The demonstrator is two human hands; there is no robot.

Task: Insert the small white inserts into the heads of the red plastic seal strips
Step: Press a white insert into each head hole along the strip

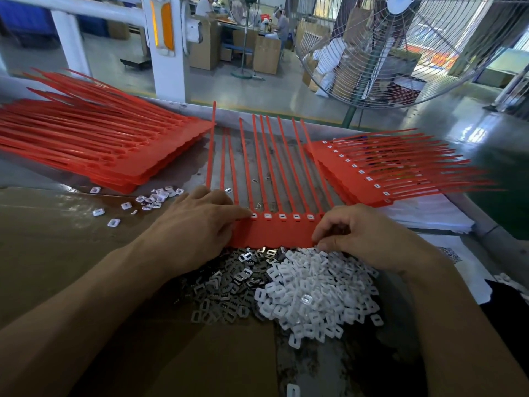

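Observation:
A row of joined red seal strips [282, 230] lies in front of me, tails pointing away. Several of its heads show white inserts [282, 216]. My left hand [200, 222] rests flat on the left end of the row, its fingertip touching the leftmost visible insert. My right hand [369, 233] is curled at the right end, fingertips pinched at the row's near corner; whether they hold an insert is hidden. A heap of loose white inserts [312, 293] lies just below the row, beside a heap of small metal clips [229, 285].
A thick stack of red strips [94, 147] lies at the left. A stack with white inserts in its heads [380, 170] lies at the right. A few loose inserts [154, 197] are scattered left. Brown cardboard [71, 247] covers the bench. A large fan [400, 50] stands behind.

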